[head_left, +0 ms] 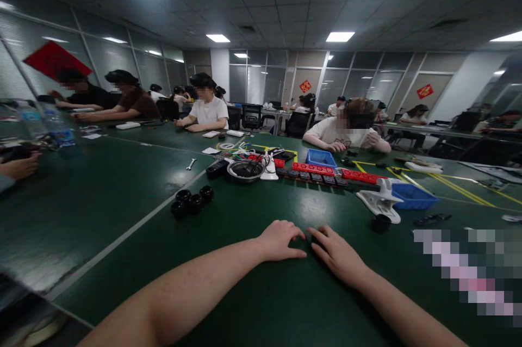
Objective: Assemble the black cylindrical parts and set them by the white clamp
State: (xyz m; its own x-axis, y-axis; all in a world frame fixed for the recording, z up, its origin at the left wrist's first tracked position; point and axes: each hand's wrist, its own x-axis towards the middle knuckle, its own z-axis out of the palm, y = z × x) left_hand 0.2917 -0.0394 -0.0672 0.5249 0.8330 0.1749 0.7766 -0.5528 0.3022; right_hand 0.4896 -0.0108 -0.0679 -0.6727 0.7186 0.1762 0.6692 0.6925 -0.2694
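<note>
Between my two hands, low on the green table (122,189), sits what matters: a small dark thing, barely showing in the gap where the fingertips nearly meet. My left hand (281,241) lies palm down with the fingers loosely curled, thumb stretched rightward along the mat. My right hand (338,254) also lies palm down, fingers extended toward the left and a little spread. Whether either hand actually pinches the dark thing I cannot tell; it is mostly hidden under the fingertips, and neither hand is closed around anything I can see.

From the left fingers the thing lies just to the right; from the right fingers, just to the left and slightly up the table. Both hands are about equally close, touching or nearly so. Its long axis I cannot make out.

Up and to the left, well apart from both hands, I see a cluster of black round caps (192,201), nearer my left hand. Up and to the right lies a white clamp-like part (381,201) with another black cap (381,223) just beside it, nearer my right hand. A blue bin (414,196) stands behind the white part, and a row of red blocks (326,170) runs across the table farther back.
</note>
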